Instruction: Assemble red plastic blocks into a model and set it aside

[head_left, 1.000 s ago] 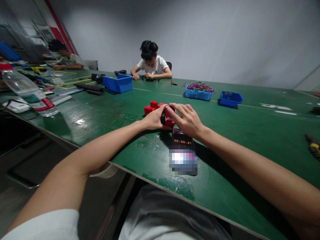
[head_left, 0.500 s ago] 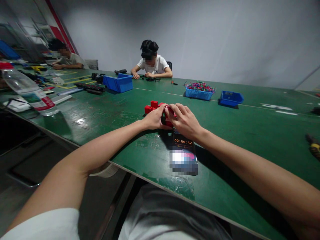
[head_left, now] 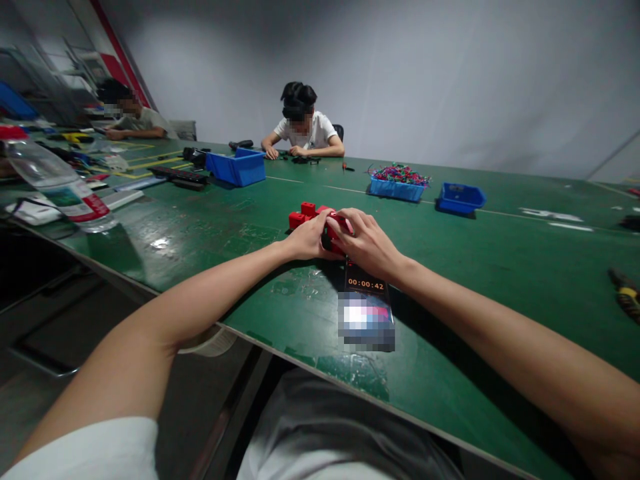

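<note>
Grasping a red piece (head_left: 335,243) btwn them, the L hand (head_left: 311,238) and R hand (head_left: 371,247) are seen mid-view at a green table (head_left: 480,280), not far from its near edge. The piece is cupped by L thumb & fingers and pinched from the other side by bent R fingers; much of it is hidden, and how tightly it's held can't be told. Red blocks (head_left: 300,220) are set just beyond the L hand; whether they're joined to the piece can't be told.

On the near side, a phone (head_left: 366,285) is laid flat, its top end partly covered by the R hand. Farther back, a blue bin (head_left: 237,168) is placed at L, w/ a blue tray (head_left: 397,191) of multicolored wires (head_left: 403,175) and a second tray (head_left: 460,199) at R. A black-and-yellow tool (head_left: 627,293) is cut off by the R edge.

Across the table, a co-worker (head_left: 307,130) in white is seated, head bent; another person (head_left: 143,121) is partly seen, far L.

"00:00:42" is shown on the phone in orange digits; the lower screen is pixelated. On a red-capped bottle (head_left: 45,163), L, a red-and-white label (head_left: 77,201) is borne, its lettering too small to be read.
</note>
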`<state>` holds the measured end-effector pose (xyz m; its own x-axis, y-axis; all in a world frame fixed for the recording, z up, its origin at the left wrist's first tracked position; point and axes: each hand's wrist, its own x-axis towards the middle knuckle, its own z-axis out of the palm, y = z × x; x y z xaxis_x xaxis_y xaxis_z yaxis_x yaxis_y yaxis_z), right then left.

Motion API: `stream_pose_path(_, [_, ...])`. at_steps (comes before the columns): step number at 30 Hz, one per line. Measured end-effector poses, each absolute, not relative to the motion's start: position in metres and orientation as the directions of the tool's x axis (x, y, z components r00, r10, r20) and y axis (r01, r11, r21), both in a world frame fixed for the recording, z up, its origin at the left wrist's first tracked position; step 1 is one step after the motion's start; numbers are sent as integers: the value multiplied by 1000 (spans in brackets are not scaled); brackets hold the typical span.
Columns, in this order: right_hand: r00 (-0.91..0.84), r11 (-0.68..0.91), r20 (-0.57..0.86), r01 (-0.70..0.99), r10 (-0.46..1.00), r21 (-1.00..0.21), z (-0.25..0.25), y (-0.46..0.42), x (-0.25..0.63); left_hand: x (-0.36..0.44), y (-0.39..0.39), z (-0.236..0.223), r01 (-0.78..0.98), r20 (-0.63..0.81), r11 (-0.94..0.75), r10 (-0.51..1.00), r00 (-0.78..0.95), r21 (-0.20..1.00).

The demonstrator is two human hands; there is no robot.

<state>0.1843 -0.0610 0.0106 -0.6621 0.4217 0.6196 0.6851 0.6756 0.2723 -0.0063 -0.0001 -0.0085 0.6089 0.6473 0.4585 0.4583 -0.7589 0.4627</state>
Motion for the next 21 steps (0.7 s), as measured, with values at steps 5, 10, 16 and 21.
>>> stream_pose_path(5, [-632,744,665,646,397,171,8,-60,185,-6,3,-11,438,477,-779,623,620,448])
stream_pose_path(10, [-543,796,761,602,354,59,11,-62,184,-7,1,-9,427,460,-772,627,629,471])
stream_pose_path(16, [-537,802,755,596,376,25,14,-63,184,-7,1,-8,442,444,-761,641,626,475])
stream_pose_path(21, [-597,804,697,593,397,51,5,-54,194,-7,3,-9,423,462,-777,622,632,467])
